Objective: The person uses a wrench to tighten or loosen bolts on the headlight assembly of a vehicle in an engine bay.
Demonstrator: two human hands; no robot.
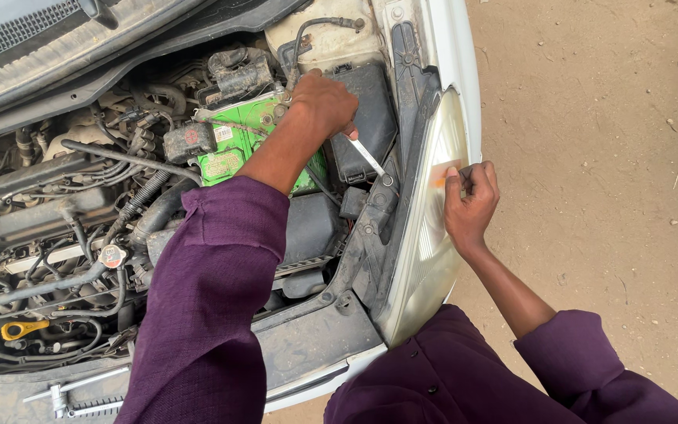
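Left hand (325, 102) is grasping a wrench (370, 159) just beside the green battery (229, 153); right hand (471, 202) is clenching on the headlight (425, 235) edge, farther from it.

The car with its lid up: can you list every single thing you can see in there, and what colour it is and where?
Battery: one, green, middle of the engine bay, under the left arm.
Spanner: one, silver, held in the left hand, its ring end down by the headlight.
Fuse box cover: one, black, right of the battery.
Headlight: one, clear and cloudy, on the car's corner.
Dipstick handle: one, yellow, low on the left.
Hoses: several, black, across the engine.
Ground: sandy brown dirt, right side.
Sleeves: two, purple, at the bottom.
Left hand: gripping the spanner.
Right hand: resting on the headlight's outer edge.
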